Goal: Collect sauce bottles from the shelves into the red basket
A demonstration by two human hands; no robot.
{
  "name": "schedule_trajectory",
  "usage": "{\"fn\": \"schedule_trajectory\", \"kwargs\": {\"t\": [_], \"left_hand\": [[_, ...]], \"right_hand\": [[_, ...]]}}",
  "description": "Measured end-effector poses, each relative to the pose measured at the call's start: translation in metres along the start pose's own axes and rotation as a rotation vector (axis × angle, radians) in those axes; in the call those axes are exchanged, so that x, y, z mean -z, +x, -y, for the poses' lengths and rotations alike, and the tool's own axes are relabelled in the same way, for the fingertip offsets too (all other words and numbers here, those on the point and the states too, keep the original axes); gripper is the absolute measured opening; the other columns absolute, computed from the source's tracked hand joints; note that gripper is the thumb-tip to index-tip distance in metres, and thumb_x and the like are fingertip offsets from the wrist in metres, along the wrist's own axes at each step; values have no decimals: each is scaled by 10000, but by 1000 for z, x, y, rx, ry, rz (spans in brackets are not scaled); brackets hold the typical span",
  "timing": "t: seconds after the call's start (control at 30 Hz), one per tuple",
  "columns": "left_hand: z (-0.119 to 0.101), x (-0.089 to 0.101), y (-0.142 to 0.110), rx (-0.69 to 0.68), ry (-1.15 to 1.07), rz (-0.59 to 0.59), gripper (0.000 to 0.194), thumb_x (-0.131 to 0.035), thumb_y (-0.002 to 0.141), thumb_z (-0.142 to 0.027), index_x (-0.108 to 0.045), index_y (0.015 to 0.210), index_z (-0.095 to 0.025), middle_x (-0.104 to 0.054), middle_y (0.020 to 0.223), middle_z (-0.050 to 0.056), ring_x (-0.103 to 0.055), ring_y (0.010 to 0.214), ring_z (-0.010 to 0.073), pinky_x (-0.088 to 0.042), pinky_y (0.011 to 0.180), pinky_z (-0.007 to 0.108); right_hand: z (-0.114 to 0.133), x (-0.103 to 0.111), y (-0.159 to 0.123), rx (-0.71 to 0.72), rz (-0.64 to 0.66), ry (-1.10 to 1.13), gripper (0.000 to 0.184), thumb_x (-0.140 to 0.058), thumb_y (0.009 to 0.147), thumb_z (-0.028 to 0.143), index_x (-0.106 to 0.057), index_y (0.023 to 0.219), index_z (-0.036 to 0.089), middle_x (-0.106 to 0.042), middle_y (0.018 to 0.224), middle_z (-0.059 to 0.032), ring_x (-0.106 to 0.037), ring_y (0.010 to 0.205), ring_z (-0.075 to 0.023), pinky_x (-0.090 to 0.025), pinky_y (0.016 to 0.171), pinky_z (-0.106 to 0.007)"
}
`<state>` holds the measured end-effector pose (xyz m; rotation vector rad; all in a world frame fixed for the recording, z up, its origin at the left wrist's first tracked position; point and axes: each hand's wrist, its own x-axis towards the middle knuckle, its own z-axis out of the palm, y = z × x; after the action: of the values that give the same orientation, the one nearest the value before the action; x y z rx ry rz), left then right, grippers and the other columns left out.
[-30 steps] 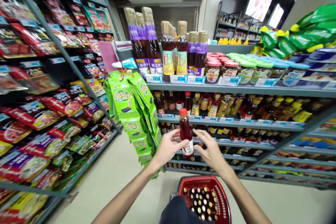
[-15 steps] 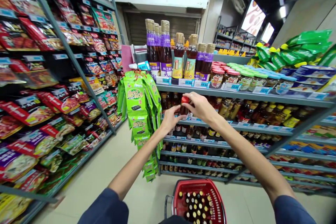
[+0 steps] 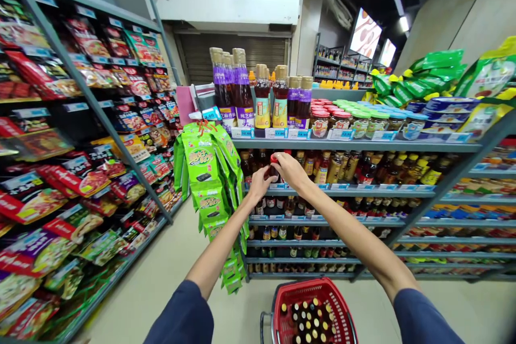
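Observation:
A dark bottle with a red cap is between my hands at the second shelf. My right hand is closed around its cap and upper part from the right. From the left, my left hand has its fingers closed against the bottle's side. Most of the bottle is hidden by my fingers. Other dark bottles stand on the same shelf to either side, such as a bottle with a yellowish label on the right. Below me on the floor, a red shopping basket holds several bottles with pale and gold caps.
Green snack packets hang in strips at the shelf's left end. Tall sesame oil bottles and jars with red lids line the top shelf above my hands. A rack of packaged food runs along the left.
My hands have moved deeper toward the second shelf with the red-capped bottle, now among the others there. The camera view has shifted slightly to the right.

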<state>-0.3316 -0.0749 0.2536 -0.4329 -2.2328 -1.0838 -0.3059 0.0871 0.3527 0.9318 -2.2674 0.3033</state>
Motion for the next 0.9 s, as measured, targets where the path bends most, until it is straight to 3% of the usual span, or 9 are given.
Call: {"fn": "schedule_trajectory", "kwargs": {"t": [0.2, 0.43, 0.63, 0.9], "left_hand": [[15, -15, 4, 44, 40, 45, 366, -697, 897, -341, -677, 1185, -117, -743, 1126, 158, -696, 1025, 286, -530, 933, 393], [17, -20, 11, 139, 80, 48, 493, -709, 891, -342, -610, 1302, -88, -717, 1196, 212, -676, 1132, 318, -513, 985, 412], [19, -19, 12, 153, 44, 36, 451, -747, 866, -340, -648, 1254, -133, -751, 1139, 170, -708, 1072, 285, -540, 948, 386], [25, -21, 13, 142, 17, 40, 486, -744, 866, -386, -662, 1246, -94, -773, 1034, 170, -740, 894, 261, -575, 841, 370]], "right_hand": [[-10, -5, -2, 37, 20, -100, 382, -479, 994, 153, -560, 1367, 120, -605, 1385, -138, -551, 1196, -284, -468, 1021, -423], [-25, -10, 1, 50, 51, -159, 485, -467, 955, 108, -489, 1435, 52, -595, 1381, -176, -488, 1248, -327, -421, 1031, -465], [-31, -14, 5, 54, 57, -161, 474, -473, 950, 119, -498, 1421, 76, -604, 1357, -187, -484, 1274, -318, -389, 1070, -472], [-47, -14, 3, 48, 44, -165, 438, -517, 970, 174, -512, 1397, 81, -590, 1362, -226, -523, 1275, -329, -396, 1080, -495]]}}
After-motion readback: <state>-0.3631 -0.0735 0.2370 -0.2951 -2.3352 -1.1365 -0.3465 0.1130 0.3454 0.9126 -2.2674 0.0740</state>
